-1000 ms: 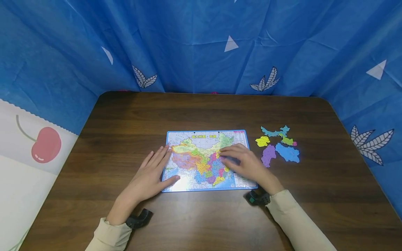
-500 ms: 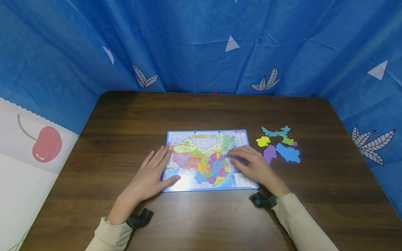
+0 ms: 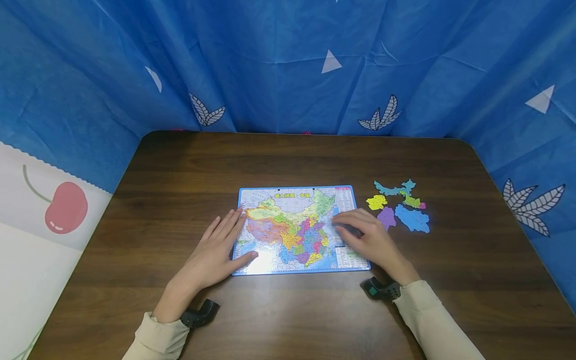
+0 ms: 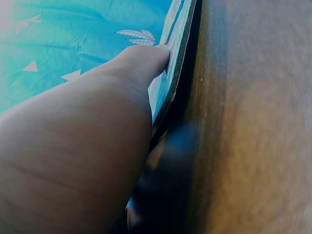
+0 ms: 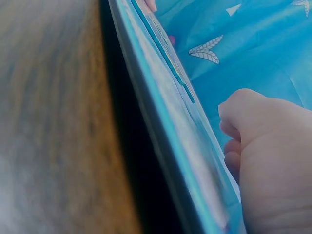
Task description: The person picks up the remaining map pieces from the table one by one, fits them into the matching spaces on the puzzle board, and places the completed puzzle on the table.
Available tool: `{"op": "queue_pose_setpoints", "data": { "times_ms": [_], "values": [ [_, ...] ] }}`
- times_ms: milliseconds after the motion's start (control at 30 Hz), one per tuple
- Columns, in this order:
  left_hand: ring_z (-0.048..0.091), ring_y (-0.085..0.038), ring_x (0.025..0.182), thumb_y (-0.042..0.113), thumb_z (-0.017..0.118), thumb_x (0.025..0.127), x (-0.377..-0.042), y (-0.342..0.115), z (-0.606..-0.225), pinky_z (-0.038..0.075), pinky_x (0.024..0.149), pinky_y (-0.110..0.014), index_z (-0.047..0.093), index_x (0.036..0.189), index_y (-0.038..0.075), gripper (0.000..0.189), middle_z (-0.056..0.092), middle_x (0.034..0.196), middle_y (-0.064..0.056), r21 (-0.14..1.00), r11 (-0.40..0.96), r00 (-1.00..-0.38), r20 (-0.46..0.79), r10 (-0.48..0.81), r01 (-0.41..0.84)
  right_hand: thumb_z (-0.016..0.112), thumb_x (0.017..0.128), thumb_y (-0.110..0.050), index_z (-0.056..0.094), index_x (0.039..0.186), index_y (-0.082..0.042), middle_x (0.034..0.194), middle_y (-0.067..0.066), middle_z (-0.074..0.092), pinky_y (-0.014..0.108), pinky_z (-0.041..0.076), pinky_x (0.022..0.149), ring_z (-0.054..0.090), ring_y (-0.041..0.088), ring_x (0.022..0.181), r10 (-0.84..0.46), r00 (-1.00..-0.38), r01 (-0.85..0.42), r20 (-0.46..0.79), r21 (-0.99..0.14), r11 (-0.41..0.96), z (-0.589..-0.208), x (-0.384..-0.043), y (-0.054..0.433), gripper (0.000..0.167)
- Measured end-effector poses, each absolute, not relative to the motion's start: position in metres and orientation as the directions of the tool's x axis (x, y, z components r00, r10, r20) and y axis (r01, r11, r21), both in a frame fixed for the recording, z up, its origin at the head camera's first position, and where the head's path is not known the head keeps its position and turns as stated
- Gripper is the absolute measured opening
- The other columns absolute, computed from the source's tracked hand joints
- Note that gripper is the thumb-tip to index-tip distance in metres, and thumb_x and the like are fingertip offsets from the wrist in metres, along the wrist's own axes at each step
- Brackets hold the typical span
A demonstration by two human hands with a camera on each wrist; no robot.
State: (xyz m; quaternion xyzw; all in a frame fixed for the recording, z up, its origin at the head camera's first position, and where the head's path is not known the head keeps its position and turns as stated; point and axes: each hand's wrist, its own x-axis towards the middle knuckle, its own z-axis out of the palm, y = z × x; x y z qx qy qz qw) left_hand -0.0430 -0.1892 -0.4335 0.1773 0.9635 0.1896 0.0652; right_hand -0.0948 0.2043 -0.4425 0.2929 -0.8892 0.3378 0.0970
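A map puzzle board [image 3: 344, 257] with a blue rim lies in the middle of the table, its coloured map pieces set in the picture. My left hand [image 3: 213, 255] rests flat on the board's left side, fingers straight and thumb spread along the lower edge. In the left wrist view that thumb [image 4: 146, 58] touches the board's face. Over the board's right side hovers my right hand [image 3: 373, 242], its fingers loosely bent with nothing seen between them. The right wrist view shows the same hand [image 5: 273, 151] apart from the board's surface [image 5: 183, 136].
Loose puzzle pieces lie right of the board: a purple piece [image 3: 386, 218] partly behind the right hand, a blue piece [image 3: 412, 219], a yellow piece [image 3: 376, 202], a teal piece [image 3: 388, 189], a green piece [image 3: 411, 201] and a small pink piece [image 3: 422, 205]. A blue curtain [image 3: 279, 65] hangs behind the table.
My right hand has drawn back to the right, from the map's eastern pieces to the board's right side, uncovering those pieces. My left hand stays where it was.
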Motion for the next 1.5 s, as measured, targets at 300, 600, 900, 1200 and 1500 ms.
{"op": "queue_pose_setpoints", "data": {
  "times_ms": [300, 600, 900, 1200, 1500],
  "values": [
    [0.01, -0.028, 0.161, 0.071, 0.057, 0.093, -0.042, -0.189, -0.433, 0.005, 0.129, -0.052, 0.024, 0.165, 0.011, 0.099, 0.012, 0.174, -0.006, 0.391, 0.864, -0.929, -0.054, 0.366, 0.318, 0.083, 0.088, -0.017, 0.078, 0.119, -0.018, 0.122, -0.004, 0.075, 0.02, 0.051, 0.1, 0.067, 0.015, 0.115, -0.429, -0.812, -0.584, 0.396, -0.543, 0.604, -0.44, -0.093, 0.211, 0.031],
    [0.01, -0.027, 0.161, 0.07, 0.057, 0.093, -0.041, -0.19, -0.432, 0.005, 0.129, -0.051, 0.023, 0.165, 0.01, 0.099, 0.011, 0.174, -0.006, 0.391, 0.861, -0.927, -0.047, 0.372, 0.325, 0.083, 0.087, -0.01, 0.077, 0.118, -0.014, 0.121, 0.001, 0.076, 0.02, 0.047, 0.101, 0.068, 0.021, 0.115, -0.398, -0.815, -0.577, 0.421, -0.539, 0.614, -0.441, -0.093, 0.22, 0.032],
    [0.01, -0.027, 0.161, 0.07, 0.057, 0.093, -0.042, -0.19, -0.432, 0.005, 0.129, -0.051, 0.023, 0.165, 0.01, 0.099, 0.011, 0.174, -0.006, 0.395, 0.86, -0.927, -0.048, 0.371, 0.324, 0.083, 0.087, -0.012, 0.077, 0.12, -0.017, 0.124, 0.001, 0.075, 0.041, 0.055, 0.094, 0.068, 0.021, 0.112, -0.33, -0.829, -0.542, 0.452, -0.499, 0.677, -0.443, -0.093, 0.228, 0.034],
    [0.01, -0.027, 0.161, 0.071, 0.057, 0.093, -0.042, -0.19, -0.433, 0.005, 0.13, -0.051, 0.022, 0.165, 0.011, 0.1, 0.011, 0.174, -0.005, 0.392, 0.861, -0.928, -0.046, 0.369, 0.323, 0.081, 0.089, -0.012, 0.075, 0.123, -0.014, 0.125, 0.004, 0.074, 0.031, 0.052, 0.094, 0.064, 0.021, 0.113, -0.274, -0.861, -0.477, 0.429, -0.491, 0.729, -0.441, -0.093, 0.233, 0.035],
    [0.011, -0.028, 0.161, 0.072, 0.056, 0.093, -0.042, -0.19, -0.434, 0.006, 0.129, -0.052, 0.023, 0.165, 0.011, 0.1, 0.011, 0.174, -0.005, 0.386, 0.864, -0.928, -0.046, 0.369, 0.324, 0.079, 0.092, -0.015, 0.066, 0.136, -0.011, 0.135, 0.012, 0.068, 0.05, 0.054, 0.091, 0.06, 0.03, 0.118, -0.25, -0.9, -0.407, 0.356, -0.487, 0.773, -0.44, -0.096, 0.238, 0.047]
  ]
}}
